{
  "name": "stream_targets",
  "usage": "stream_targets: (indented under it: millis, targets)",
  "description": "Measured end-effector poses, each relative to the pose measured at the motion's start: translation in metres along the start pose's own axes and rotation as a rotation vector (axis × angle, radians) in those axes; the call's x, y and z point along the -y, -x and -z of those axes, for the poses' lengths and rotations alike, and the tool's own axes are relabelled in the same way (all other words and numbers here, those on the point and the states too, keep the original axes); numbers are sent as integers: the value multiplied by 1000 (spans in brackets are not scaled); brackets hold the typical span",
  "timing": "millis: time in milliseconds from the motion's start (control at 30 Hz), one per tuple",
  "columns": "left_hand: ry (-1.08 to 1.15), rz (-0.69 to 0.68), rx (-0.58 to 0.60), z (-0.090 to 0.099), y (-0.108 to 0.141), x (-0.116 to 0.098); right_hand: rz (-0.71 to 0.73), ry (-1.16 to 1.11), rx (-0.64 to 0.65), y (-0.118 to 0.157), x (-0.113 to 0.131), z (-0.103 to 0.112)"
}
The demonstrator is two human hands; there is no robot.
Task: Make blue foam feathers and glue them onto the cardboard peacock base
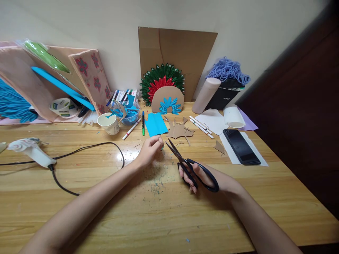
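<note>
My right hand (192, 174) holds black-handled scissors (182, 158), with the fingers through the loops. Their blades are slightly apart and point toward my left hand (151, 150). That hand is closed in a pinch; a tiny green bit shows by the fingertips, but what it grips is too small to name. Just beyond it lie a blue paper piece (156, 124) and cut brown cardboard scraps (180, 129). Behind these, a rounded cardboard piece with blue paper petals (168, 100) leans against a green and red petal fan (162, 79).
At left sit a white glue gun (33, 150) with a black cord and a paper cup (109, 124). Markers (131, 129) and a tub of blue scraps (129, 114) stand behind. A phone (241, 146) lies at right, near a pale cylinder (206, 95) and blue yarn (227, 70).
</note>
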State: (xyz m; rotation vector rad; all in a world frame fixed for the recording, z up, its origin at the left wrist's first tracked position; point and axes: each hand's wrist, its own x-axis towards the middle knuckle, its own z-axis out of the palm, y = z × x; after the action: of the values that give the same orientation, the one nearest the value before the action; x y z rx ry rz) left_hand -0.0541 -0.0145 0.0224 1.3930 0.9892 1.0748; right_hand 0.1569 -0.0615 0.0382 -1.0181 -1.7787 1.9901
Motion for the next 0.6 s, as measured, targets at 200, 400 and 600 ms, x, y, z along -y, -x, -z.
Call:
stream_targets:
  millis: [200, 400, 600]
  targets:
    - [36, 54, 60, -2, 0, 1, 32, -47, -37, -6, 0, -7]
    - [50, 48, 89, -3, 0, 0, -11, -136, -39, -8, -2, -7]
    - [67, 89, 99, -3, 0, 0, -25, -126, -35, -9, -1, -8]
